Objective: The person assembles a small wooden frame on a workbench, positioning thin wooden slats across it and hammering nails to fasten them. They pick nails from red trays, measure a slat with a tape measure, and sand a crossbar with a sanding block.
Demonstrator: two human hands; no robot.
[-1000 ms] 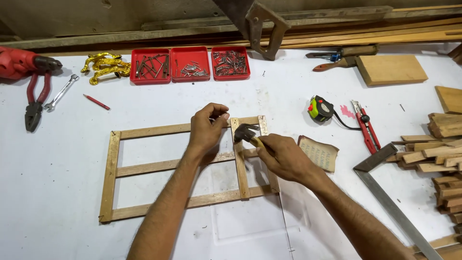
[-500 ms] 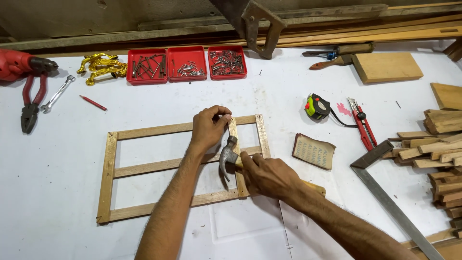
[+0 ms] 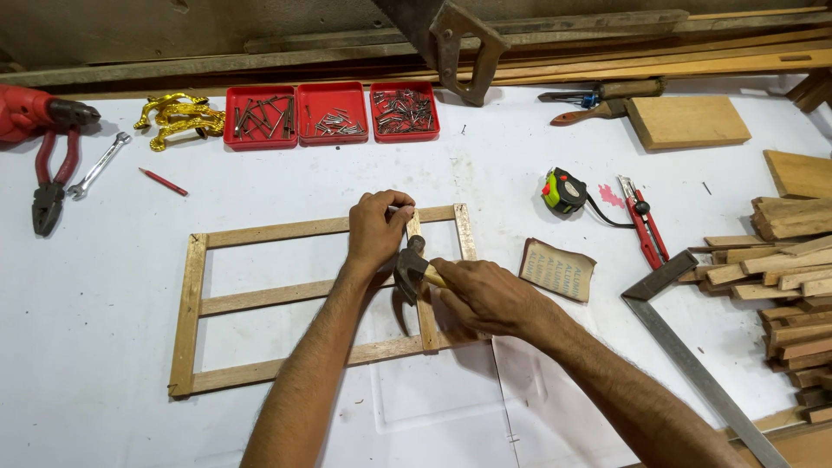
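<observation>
A wooden slat frame (image 3: 260, 232) lies flat on the white table. My left hand (image 3: 378, 227) rests on its top rail, fingers pinched at the upper end of the upright slat (image 3: 425, 312); whether a nail is between them is too small to tell. My right hand (image 3: 484, 293) grips a hammer (image 3: 409, 267) close behind its dark metal head, which hangs just above the frame beside my left hand.
Three red trays of nails and screws (image 3: 331, 111) stand at the back. Pliers (image 3: 48, 186), a spanner and a red pencil lie at left. A tape measure (image 3: 563, 191), red cutter (image 3: 641, 218), sandpaper (image 3: 556, 269), steel square (image 3: 702, 373) and stacked wood offcuts (image 3: 784, 277) lie at right.
The hammer head has swung down and up over the upright slat beside my left hand. My left hand has stayed on the top rail.
</observation>
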